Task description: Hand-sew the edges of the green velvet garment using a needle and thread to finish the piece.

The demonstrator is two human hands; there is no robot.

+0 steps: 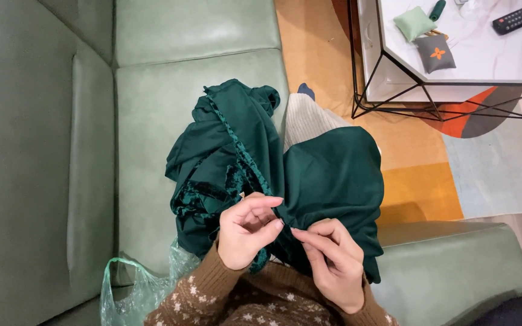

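Pinching the green cloth (309, 175) on my lap, my left hand (246, 232) and right hand (330, 262) each nip a fold between thumb and fingertips. The slick fabric could slip free, I think, sliding toward the sofa (152, 121).

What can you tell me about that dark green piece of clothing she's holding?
The dark green garment looks like smooth, slightly shiny fabric with a lace-like trim along one edge. It lies bunched and crumpled across the person's lap and the green sofa. The left hand and right hand pinch a fold of it together near its lower middle.
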